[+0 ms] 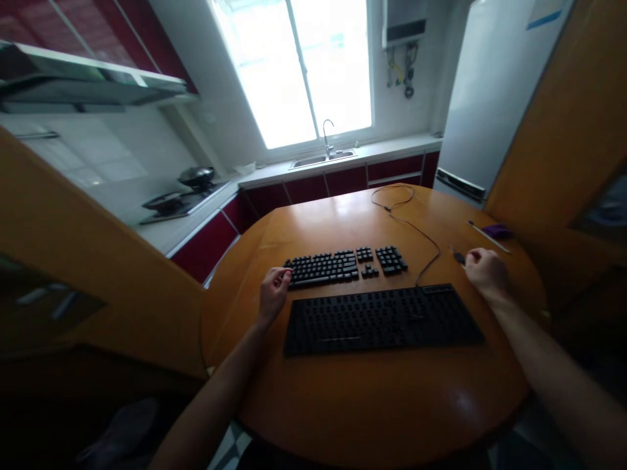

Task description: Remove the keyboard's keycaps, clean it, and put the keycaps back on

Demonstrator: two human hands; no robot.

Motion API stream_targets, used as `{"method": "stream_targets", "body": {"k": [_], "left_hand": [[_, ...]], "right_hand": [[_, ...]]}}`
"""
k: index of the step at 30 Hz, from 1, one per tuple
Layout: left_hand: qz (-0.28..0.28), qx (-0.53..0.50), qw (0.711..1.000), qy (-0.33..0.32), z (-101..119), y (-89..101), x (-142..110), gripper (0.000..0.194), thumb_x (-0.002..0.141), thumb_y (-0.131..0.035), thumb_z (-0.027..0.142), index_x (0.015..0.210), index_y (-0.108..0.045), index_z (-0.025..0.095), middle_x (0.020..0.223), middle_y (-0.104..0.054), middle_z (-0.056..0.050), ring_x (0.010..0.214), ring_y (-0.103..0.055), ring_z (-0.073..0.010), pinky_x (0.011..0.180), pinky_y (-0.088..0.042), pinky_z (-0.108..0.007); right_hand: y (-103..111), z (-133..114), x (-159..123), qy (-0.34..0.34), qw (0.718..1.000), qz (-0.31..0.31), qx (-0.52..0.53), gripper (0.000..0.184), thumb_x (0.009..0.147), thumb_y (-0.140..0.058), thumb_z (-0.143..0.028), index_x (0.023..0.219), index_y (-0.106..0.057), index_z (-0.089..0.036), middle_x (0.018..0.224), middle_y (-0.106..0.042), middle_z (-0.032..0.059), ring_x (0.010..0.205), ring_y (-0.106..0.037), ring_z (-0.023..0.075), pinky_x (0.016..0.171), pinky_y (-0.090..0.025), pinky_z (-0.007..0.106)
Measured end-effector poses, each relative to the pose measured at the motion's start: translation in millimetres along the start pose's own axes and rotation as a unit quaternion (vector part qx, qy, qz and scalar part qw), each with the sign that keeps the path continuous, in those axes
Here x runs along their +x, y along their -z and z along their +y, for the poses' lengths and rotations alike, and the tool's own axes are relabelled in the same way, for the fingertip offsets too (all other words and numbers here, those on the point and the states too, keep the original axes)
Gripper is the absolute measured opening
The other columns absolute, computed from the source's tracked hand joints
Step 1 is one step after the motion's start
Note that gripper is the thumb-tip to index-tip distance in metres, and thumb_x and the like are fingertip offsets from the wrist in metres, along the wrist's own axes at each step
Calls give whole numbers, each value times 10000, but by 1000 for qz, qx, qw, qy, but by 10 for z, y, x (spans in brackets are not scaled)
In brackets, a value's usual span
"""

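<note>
A black keyboard base [382, 320] with its keycaps off lies near the middle of the round wooden table. Behind it, loose black keycaps [323, 267] are laid out in keyboard order, with the number block at the right. My left hand [273, 294] is at the left end of these keycaps, its fingers curled together. Whether a keycap is between them is hidden. Right of the base, my right hand [484, 271] is closed, its fingertips at a small dark tool with thin ends, apparently a keycap puller [459, 258].
The keyboard's cable [426, 235] runs back to a loop at the table's [372, 398] far edge. A thin white stick with a dark tip [490, 237] and a purple item [497, 231] lie at the right. Beyond are a sink [323, 160], a stove [196, 199] and a fridge [494, 98].
</note>
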State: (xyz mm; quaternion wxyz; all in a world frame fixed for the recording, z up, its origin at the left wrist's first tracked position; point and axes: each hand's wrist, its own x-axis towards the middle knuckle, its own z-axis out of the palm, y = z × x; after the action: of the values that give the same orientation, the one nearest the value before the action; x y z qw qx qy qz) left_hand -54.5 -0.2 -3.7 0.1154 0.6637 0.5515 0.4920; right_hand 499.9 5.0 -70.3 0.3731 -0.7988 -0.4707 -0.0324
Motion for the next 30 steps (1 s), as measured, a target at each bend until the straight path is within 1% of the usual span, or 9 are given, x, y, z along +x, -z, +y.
{"method": "stream_targets", "body": {"k": [5, 9, 12, 15, 20, 24, 25, 27, 30], "left_hand": [[70, 21, 996, 42, -245, 154, -26, 354, 918, -498, 449, 919, -719, 172, 962, -695, -77, 822, -619, -203, 677, -454, -291], [111, 4, 991, 80, -422, 280, -94, 365, 897, -486, 446, 898, -707, 155, 968, -724, -110, 930, -660, -243, 792, -494, -331], [122, -13, 987, 103, -508, 317, -134, 386, 883, -469, 448, 869, -709, 146, 900, -731, -119, 888, -675, -245, 800, -514, -345], [117, -24, 986, 116, -540, 317, -146, 405, 879, -465, 456, 857, -719, 141, 845, -728, -111, 830, -673, -230, 768, -521, -331], [84, -30, 988, 127, -527, 307, -146, 409, 874, -500, 466, 847, -733, 130, 841, -731, -105, 812, -666, -214, 754, -522, -310], [61, -24, 988, 138, -448, 306, -117, 402, 863, -504, 467, 830, -738, 142, 823, -736, -91, 800, -667, -215, 758, -526, -313], [54, -23, 988, 140, -408, 307, -105, 391, 852, -513, 467, 813, -738, 149, 818, -739, -87, 804, -670, -220, 768, -529, -320], [39, -28, 989, 143, -323, 316, -84, 359, 818, -536, 460, 774, -731, 162, 825, -748, -85, 834, -679, -241, 811, -535, -346], [25, -34, 987, 155, -279, 351, -49, 316, 773, -562, 440, 751, -723, 169, 866, -762, -103, 940, -683, -310, 917, -521, -447]], "right_hand": [[-137, 152, 55, 29, 999, -5, 20, 200, 808, -499, -270, 866, -676, -197, 878, -652, 167, 760, -587, 293, 721, -446, 403], [-108, 133, 38, 43, 999, 2, 25, 204, 800, -485, -296, 862, -663, -219, 878, -643, 156, 774, -598, 307, 720, -454, 410], [-79, 90, 35, 42, 999, -3, 22, 235, 803, -474, -328, 884, -666, -220, 884, -642, 154, 764, -599, 312, 696, -457, 416], [-70, 54, 46, 40, 999, -11, 18, 242, 796, -471, -338, 889, -666, -228, 893, -641, 155, 775, -604, 324, 697, -461, 432], [-50, -18, 4, 35, 998, 6, 56, 138, 741, -522, -279, 807, -643, -265, 841, -641, 150, 774, -620, 343, 696, -466, 457], [54, -170, -82, 21, 996, 0, 86, 112, 734, -520, -240, 791, -615, -257, 845, -656, 146, 771, -618, 332, 750, -486, 456], [97, -222, -105, 19, 996, -2, 90, 123, 740, -505, -230, 798, -612, -248, 857, -660, 150, 776, -616, 330, 768, -489, 459], [186, -322, -145, 26, 995, 20, 96, 170, 750, -475, -202, 825, -627, -208, 929, -668, 186, 878, -615, 335, 848, -484, 452], [254, -413, -163, 22, 996, 35, 76, 258, 772, -422, -171, 895, -649, -164, 958, -680, 165, 940, -623, 291, 911, -480, 400]]}}
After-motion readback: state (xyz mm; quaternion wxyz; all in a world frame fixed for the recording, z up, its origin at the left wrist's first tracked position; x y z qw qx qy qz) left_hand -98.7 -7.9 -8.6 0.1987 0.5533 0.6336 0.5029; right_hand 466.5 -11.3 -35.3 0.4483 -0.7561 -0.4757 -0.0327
